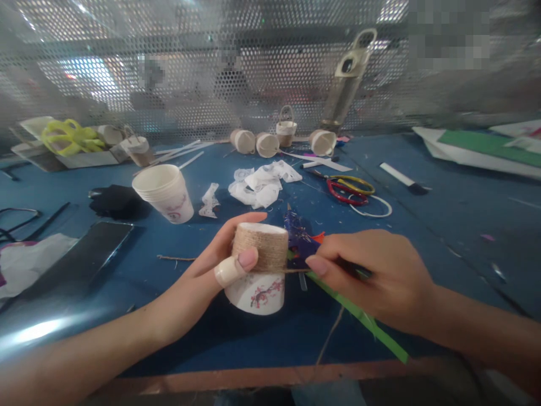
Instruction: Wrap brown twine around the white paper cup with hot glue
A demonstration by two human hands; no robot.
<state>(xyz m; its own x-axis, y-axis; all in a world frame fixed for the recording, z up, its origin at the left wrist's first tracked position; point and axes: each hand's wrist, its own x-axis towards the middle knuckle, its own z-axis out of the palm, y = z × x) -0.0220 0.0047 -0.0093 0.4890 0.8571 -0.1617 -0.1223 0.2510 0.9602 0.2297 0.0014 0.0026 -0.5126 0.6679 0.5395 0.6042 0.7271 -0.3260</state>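
Trailing toward the front edge of the desk (253,383), loose twine (333,332) hangs at five o'clock from the paper cup (264,299); a green strip (382,338) at four could snag it, so I would slide that aside. The cup sits between both hands, its upper part banded in twine. From nine o'clock the left hand (207,270) curls round it, open only to the cup's width, thumb pressing the band. At three, the right hand (376,270) is closed, thumb and forefinger pinching a taut strand. Winding well, I judge, calls for an even pull, turning the cup against the pinch and laying each round snug below the last, without gaps; pulling too hard may dent the paper. Just beyond, at two, lies a partly hidden blue tool (300,237), perhaps a glue gun. Farther back are stacked cups (169,197) at ten, crumpled lace (262,183) at twelve, scissors (349,197) at two, then a small basket (286,135) at twelve.
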